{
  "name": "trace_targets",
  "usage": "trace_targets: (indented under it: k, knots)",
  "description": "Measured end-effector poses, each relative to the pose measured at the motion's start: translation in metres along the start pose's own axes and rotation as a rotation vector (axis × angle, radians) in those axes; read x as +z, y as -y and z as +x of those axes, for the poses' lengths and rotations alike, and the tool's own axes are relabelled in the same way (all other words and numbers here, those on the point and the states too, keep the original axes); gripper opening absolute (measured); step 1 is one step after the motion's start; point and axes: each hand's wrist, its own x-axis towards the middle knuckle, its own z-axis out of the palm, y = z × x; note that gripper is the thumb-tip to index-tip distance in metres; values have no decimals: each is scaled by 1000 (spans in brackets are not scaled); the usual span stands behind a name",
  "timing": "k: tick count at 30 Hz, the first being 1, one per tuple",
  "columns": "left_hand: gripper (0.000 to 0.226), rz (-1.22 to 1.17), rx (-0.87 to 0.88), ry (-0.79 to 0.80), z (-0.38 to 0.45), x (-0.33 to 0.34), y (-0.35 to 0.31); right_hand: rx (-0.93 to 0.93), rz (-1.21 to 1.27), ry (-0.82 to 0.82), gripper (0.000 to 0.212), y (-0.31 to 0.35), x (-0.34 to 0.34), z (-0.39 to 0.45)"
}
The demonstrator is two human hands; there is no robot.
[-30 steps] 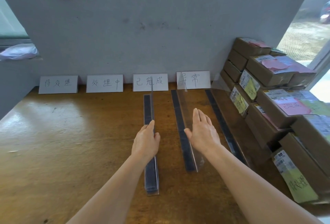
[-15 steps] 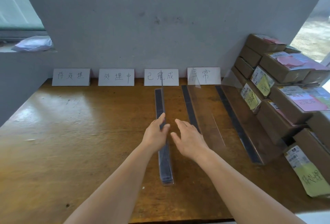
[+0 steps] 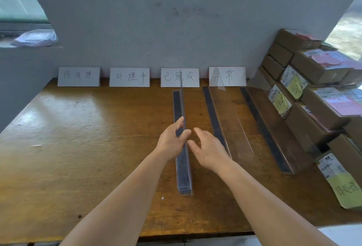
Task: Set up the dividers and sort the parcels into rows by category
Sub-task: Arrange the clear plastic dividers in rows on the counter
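Observation:
Three clear dividers with dark base strips stand on the wooden table (image 3: 78, 147). My left hand (image 3: 172, 142) pinches the upright clear wall of the left divider (image 3: 183, 167), thumb and fingers on either side. Just right of that wall is my right hand (image 3: 207, 147), fingers apart and curled, holding nothing. The middle divider (image 3: 214, 120) and the right divider (image 3: 262, 128) lie further right. A stack of brown parcels (image 3: 313, 108) with pink and yellow notes fills the right side. Four white label cards (image 3: 129, 77) lean against the wall.
The grey wall (image 3: 176, 20) closes the back of the table. A plastic bag (image 3: 35, 38) lies on a ledge at the upper left. One parcel with a yellow note (image 3: 344, 187) sits near the table's front right corner.
My right hand has left the middle divider and moved left, close to the left divider. My left hand has stayed on the left divider. The camera has shifted slightly.

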Motion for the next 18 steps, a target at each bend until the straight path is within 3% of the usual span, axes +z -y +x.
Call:
trace_targets:
  k: [12,18]
  knots:
    - [56,58,-22,-27,7,-5,-1,-32,8,97,64,-5,-2,22]
    - [55,336,52,-92,9,-5,-9,-42,-33,83,62,1,-8,27]
